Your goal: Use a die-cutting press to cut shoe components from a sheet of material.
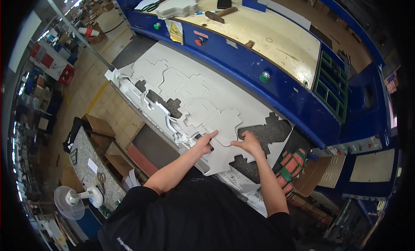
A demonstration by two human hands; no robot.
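A pale grey cardboard sheet lies across the slanted bed before me, scored with die-cut outlines. At its near part a die-cut cardboard piece, with tabs and dotted fold lines, sits slightly raised. My left hand holds the near left edge of this piece, thumb on top and the other fingers partly hidden. At its near right corner, my right hand has the thumb against the edge and the fingers curled beside a dark cut-out opening. Torn white waste strips hang along the sheet's left edge.
Beyond the sheet stands a blue machine with a wooden top carrying a hammer, a black phone and stacked cut cardboard. A red-green die block lies right. At lower left are a white fan and scissors.
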